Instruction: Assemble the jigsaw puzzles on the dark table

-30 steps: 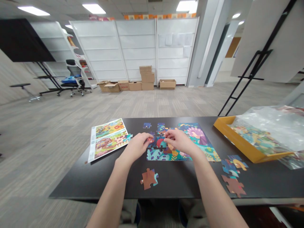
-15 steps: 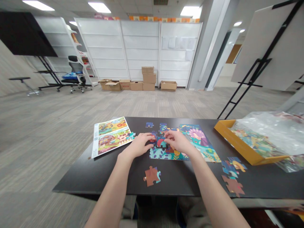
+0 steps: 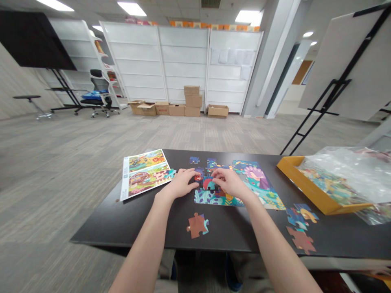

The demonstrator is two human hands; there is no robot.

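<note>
On the black table, a partly joined jigsaw puzzle (image 3: pixel 256 183) shows a purple peacock-like figure and plants. My left hand (image 3: pixel 182 183) is at its left side, thumb and fingers curled around a dark blue and red puzzle piece (image 3: pixel 198 175). My right hand (image 3: pixel 228 181) pinches the right edge of a red and teal puzzle piece (image 3: pixel 209 183), right beside the first; its fingertips partly cover that edge. Closer to me lies a loose brown puzzle piece (image 3: pixel 197 226). A small blue piece (image 3: pixel 194 160) rests beyond my left hand.
A printed picture sheet (image 3: pixel 146 173) lies at the left. To the right stands a yellow box (image 3: pixel 317 191) holding pieces and clear plastic (image 3: pixel 351 171). Several loose pieces (image 3: pixel 301 240) lie before it. An easel board (image 3: pixel 339 65) stands beyond the table.
The view has shifted slightly, so the table contents appear a little further right. Both hands stay at the same two pieces, with hardly any movement of the fingers.
</note>
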